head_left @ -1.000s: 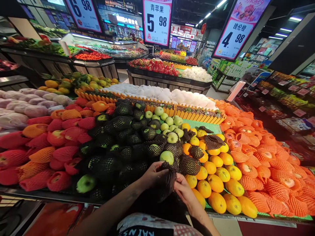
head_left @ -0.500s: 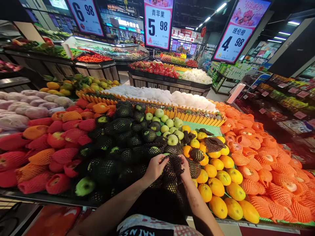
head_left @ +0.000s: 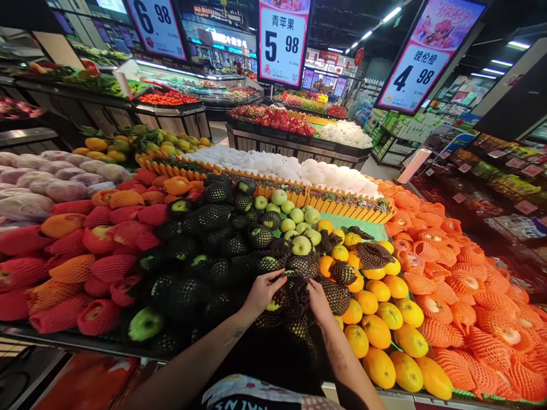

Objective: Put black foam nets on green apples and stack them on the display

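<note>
I stand at a fruit display. My left hand [head_left: 261, 291] and my right hand [head_left: 318, 299] both pinch a black foam net [head_left: 294, 293] drawn over a green apple [head_left: 273, 306] near the front of the pile. Around them lie several green apples in black nets [head_left: 213, 219] and some bare green apples [head_left: 301, 245]. Loose black nets [head_left: 371, 254] rest on the oranges [head_left: 376, 316] just right of my hands. A bundle of black nets hangs below my hands against my body.
Red-netted apples [head_left: 98, 267] fill the left. Orange-netted fruit [head_left: 465, 285] fills the right. An orange picket divider [head_left: 333, 200] crosses behind the pile, with white-netted fruit [head_left: 273, 162] beyond. Price signs [head_left: 282, 40] hang overhead. More produce stands and shelves lie farther back.
My hands moved forward from near my body onto the pile and drew the black net down over a green apple there. The view shifted slightly lower.
</note>
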`<act>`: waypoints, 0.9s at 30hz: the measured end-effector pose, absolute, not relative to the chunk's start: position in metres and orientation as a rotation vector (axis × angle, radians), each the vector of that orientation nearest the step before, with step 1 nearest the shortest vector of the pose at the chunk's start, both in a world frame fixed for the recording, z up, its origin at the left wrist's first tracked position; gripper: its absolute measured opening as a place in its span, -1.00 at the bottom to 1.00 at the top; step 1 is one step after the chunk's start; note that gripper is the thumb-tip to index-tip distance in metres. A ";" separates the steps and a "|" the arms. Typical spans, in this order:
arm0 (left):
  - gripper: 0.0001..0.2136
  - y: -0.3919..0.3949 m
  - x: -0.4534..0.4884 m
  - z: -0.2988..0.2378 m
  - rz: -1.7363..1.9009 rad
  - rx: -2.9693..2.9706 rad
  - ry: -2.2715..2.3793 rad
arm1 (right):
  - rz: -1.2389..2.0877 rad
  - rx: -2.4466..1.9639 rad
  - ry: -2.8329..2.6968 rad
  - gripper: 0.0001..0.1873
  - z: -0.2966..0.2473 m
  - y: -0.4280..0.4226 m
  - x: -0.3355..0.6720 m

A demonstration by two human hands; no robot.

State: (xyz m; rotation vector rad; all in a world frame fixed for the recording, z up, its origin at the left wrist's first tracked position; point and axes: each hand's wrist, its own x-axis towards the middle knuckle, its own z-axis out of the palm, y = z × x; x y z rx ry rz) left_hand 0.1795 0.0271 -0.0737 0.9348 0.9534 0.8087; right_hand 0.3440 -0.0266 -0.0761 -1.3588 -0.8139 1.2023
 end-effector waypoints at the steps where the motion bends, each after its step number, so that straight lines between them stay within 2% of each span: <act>1: -0.32 0.026 0.177 -0.072 0.811 0.951 0.954 | 1.199 -1.367 -0.817 -0.55 -0.074 -0.031 0.342; 6: -0.51 0.018 0.163 -0.066 0.834 1.102 0.960 | 1.240 -1.404 -0.820 -0.37 -0.064 -0.051 0.333; 9: -0.59 0.011 0.157 -0.073 0.806 1.155 0.959 | 1.294 -1.396 -0.735 -0.45 -0.068 -0.059 0.329; 13: -0.57 -0.001 0.155 -0.087 0.758 1.101 0.962 | 1.373 -1.294 -0.590 -0.60 -0.085 -0.070 0.329; 21: -0.53 -0.010 0.145 -0.096 0.730 1.213 0.958 | 1.466 -1.431 -0.721 -0.16 -0.093 -0.087 0.328; 24: -0.53 -0.006 0.142 -0.092 0.694 1.278 0.942 | 1.405 -1.473 -0.752 -0.15 -0.093 -0.086 0.322; 27: -0.47 -0.004 0.142 -0.088 0.648 1.176 0.894 | 1.361 -1.448 -0.695 -0.26 -0.100 -0.085 0.315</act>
